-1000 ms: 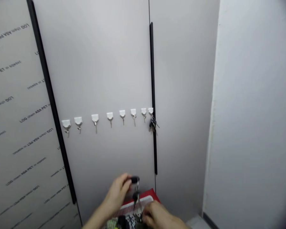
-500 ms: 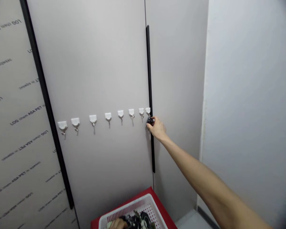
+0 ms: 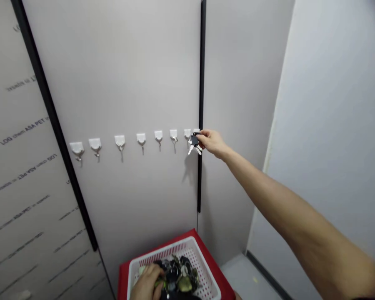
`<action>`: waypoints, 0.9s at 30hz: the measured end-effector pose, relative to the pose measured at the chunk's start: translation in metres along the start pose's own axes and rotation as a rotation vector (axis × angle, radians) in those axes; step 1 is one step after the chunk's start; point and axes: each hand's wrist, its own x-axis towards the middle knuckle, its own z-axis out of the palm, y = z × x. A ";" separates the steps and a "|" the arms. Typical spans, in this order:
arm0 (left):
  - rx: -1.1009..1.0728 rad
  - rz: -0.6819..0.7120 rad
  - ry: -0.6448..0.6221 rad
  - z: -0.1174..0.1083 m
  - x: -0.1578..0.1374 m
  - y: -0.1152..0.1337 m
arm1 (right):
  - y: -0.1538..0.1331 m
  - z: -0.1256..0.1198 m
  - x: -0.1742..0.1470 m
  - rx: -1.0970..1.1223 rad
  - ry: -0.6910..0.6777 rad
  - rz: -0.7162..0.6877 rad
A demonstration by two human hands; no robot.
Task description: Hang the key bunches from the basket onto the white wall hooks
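Note:
My right hand [image 3: 213,142] pinches a bunch of keys [image 3: 194,143] with black heads and silver blades that point downward. The keys are in front of the rightmost hook [image 3: 196,131], which is partly hidden behind my fingers. Low in the view, my left hand [image 3: 147,281] reaches into a white plastic basket [image 3: 208,273]. Its fingers are curled at a pile of keys and key rings [image 3: 175,273], beside something yellow-green. What the left fingertips grip is hidden.
Several white adhesive hooks [image 3: 119,141] run in a row across the grey cabinet door [image 3: 137,83]. Black handle strips [image 3: 202,75] edge the door. The basket rests on a red surface [image 3: 123,275]. A white wall [image 3: 331,104] stands at the right.
My right hand has drawn the keys slightly away from the rightmost hook, and their blades now show. More of the basket and my left hand has come into view.

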 end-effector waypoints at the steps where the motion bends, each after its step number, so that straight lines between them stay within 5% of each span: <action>1: -0.026 0.003 0.003 -0.003 -0.003 0.003 | 0.003 0.007 -0.013 -0.003 -0.089 0.000; 8: -0.071 0.030 -0.018 -0.013 -0.008 0.009 | 0.076 0.077 -0.160 -0.216 -0.628 -0.077; 14: -0.067 0.023 -0.007 -0.007 -0.010 0.004 | 0.115 0.102 -0.224 -0.373 -0.725 -0.064; 19: -0.295 -0.052 0.058 -0.027 0.009 0.014 | 0.097 0.090 -0.206 -0.260 -0.818 -0.099; 23: -0.733 -0.132 0.138 -0.080 0.050 0.050 | 0.057 0.086 -0.150 0.167 -0.569 0.104; 27: -1.088 -0.034 0.113 -0.138 0.081 0.104 | 0.006 0.082 -0.100 0.739 -0.416 0.204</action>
